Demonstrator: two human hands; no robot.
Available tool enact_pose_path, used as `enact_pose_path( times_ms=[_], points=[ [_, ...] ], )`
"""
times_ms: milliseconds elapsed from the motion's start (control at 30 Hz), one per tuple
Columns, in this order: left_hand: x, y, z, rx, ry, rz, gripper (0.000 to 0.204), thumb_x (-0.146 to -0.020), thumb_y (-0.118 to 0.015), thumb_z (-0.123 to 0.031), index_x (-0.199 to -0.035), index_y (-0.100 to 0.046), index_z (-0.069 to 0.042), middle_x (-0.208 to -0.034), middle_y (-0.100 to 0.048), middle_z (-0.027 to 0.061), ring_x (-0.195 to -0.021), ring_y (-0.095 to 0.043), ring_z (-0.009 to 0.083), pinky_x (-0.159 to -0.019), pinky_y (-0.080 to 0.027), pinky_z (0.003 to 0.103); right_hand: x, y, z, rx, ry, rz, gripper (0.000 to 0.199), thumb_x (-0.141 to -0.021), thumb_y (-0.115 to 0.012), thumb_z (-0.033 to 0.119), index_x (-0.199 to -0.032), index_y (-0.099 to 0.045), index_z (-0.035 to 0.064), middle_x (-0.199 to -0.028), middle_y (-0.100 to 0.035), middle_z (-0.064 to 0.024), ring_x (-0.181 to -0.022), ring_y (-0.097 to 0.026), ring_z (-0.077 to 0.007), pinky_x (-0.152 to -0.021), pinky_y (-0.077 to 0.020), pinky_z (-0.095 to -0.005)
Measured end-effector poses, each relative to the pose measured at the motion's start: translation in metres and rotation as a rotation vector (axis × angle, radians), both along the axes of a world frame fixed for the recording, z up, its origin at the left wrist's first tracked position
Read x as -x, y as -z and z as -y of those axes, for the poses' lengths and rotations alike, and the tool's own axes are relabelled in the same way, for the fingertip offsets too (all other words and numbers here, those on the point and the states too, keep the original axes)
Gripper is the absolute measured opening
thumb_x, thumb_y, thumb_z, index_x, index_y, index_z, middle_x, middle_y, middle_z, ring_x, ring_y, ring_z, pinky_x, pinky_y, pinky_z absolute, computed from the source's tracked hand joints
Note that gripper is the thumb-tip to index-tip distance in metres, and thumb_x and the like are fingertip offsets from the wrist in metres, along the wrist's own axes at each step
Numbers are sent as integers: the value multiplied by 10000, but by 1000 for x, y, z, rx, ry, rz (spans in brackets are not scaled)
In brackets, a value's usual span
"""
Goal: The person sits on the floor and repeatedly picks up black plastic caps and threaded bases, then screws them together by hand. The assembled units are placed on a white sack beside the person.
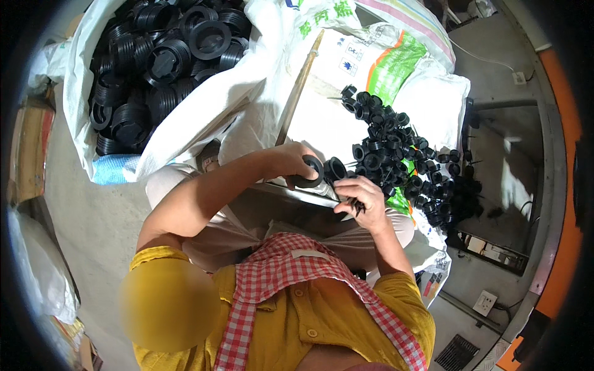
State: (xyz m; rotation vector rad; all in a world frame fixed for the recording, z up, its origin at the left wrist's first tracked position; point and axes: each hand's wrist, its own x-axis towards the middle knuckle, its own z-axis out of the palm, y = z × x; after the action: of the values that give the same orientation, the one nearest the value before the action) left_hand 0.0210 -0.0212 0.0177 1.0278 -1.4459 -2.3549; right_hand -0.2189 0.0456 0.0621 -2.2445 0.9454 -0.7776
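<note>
My left hand is closed around a black plastic ring cap, its round opening facing right. Just right of that cap, a black cup-shaped plastic part stands between my two hands. My right hand is closed, fingers curled, below this part; whether it touches the part I cannot tell. Small dark bits show between its fingers, too small to name. To the right spreads a heap of small black plastic caps, some with thin stems, over a white printed sack.
An open white woven sack full of black ribbed ring caps stands at the far left. A wooden stick lies across the printed sack. A metal edge runs below my hands. A wall socket sits at lower right.
</note>
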Motion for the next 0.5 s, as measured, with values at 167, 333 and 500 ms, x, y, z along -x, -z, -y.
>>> enact_pose_path(
  times_ms=[167, 333, 500],
  points=[
    [-6, -16, -4, -74, 68, -99, 503, -712, -692, -276, -1096, -610, 38, -845, -631, 97, -658, -615, 164, -546, -535, 271, -13, -12, 6, 34, 37, 8, 413, -618, -816, 186, -981, -665, 58, -1050, -680, -120, -723, -644, -217, -628, -489, -288],
    [-4, -21, -14, -53, 15, -145, 817, -679, -725, -264, -1361, -371, 12, -950, -616, 118, -685, -617, 155, -544, -527, 252, -32, -16, 8, 104, 67, -257, 309, -642, -745, 33, -930, -635, 55, -905, -682, -90, -733, -637, -251, -661, -517, -323],
    [0, -15, -13, 144, 3, -122, 906, -707, -690, -170, -1445, -197, 9, -983, -604, 143, -754, -624, 176, -601, -528, 278, -25, -10, 9, -92, 126, -165, 131, -749, -687, 67, -821, -583, 32, -814, -653, -116, -700, -633, -264, -615, -508, -323]
  ],
)
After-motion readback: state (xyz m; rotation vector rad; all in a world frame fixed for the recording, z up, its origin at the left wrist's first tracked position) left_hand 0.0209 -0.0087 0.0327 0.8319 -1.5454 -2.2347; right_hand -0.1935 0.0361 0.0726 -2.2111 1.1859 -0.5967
